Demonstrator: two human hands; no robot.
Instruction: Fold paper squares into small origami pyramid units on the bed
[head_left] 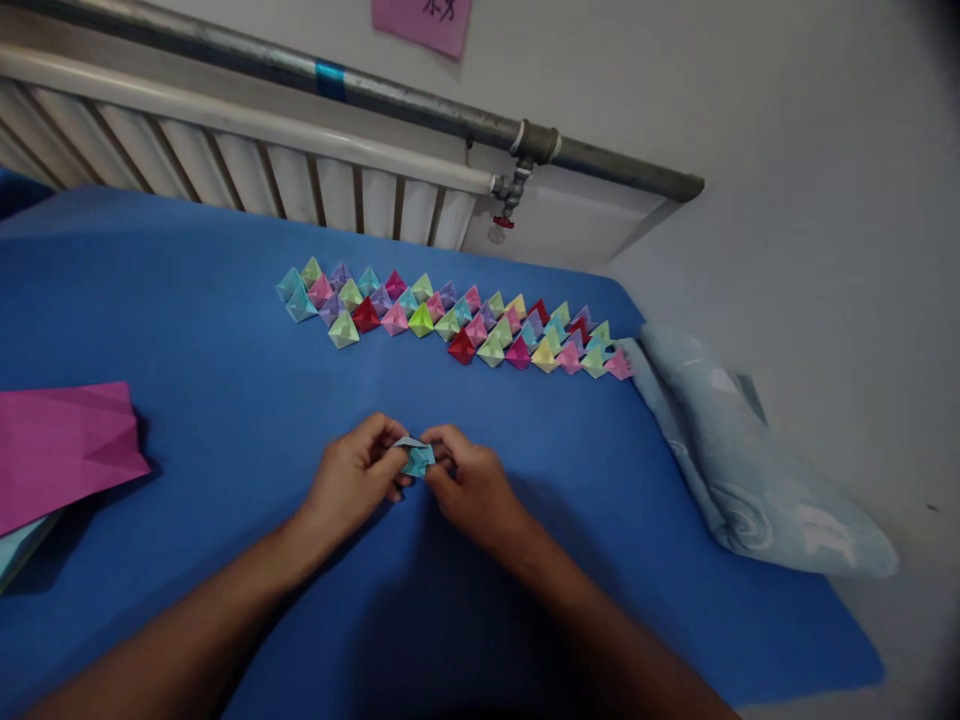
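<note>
Bare forearms are reaching in from the bottom edge over a blue bedsheet. Far left, creased magenta paper is lying on top of light-blue paper. Behind, white radiator is standing by the wall, metal pipe running above it. Left hand is pinching a small teal folded paper between thumb and fingers; paper is sitting mid-view between both hands, nearer the camera than staggered rows of multicoloured folded-paper pieces. Pink note with dark writing is hanging above the pipe. Right hand is pinching the teal paper's right edge, thumb and fingers pressing together. Red valve handle is showing at the radiator's right end. Far right, folded pale-blue patterned blanket is lying beside the rows' end.
</note>
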